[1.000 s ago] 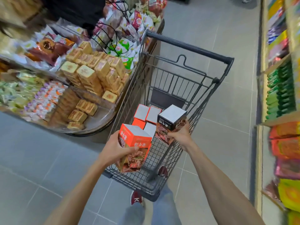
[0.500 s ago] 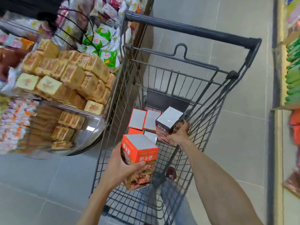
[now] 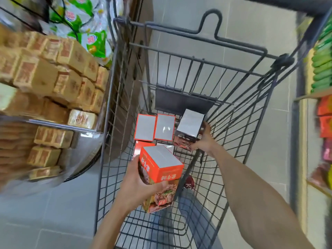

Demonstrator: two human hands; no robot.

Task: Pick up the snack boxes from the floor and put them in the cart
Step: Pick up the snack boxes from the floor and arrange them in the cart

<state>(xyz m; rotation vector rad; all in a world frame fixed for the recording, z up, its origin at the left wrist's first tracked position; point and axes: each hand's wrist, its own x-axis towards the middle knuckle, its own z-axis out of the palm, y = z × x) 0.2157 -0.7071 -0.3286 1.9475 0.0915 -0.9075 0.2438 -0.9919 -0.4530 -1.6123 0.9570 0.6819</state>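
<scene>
At far left, tan packets [image 3: 59, 72] are piled on a round display stand [image 3: 84, 141], blurred. Beside it stands the wire cart [image 3: 197, 56]. The left hand [image 3: 138, 184] has its grip wrapped around an orange snack box [image 3: 161, 168], held above the cart's basket. Behind it, 2 orange-edged boxes [image 3: 154, 129] stand upright on the cart floor. The right hand [image 3: 204, 141] has its grip clasped on a dark snack box [image 3: 189, 128] low inside the cart, just beside those 2.

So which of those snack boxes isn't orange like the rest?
The dark box in the right hand, at the cart's far right. Its sides are dark brown; the others are orange.
</scene>
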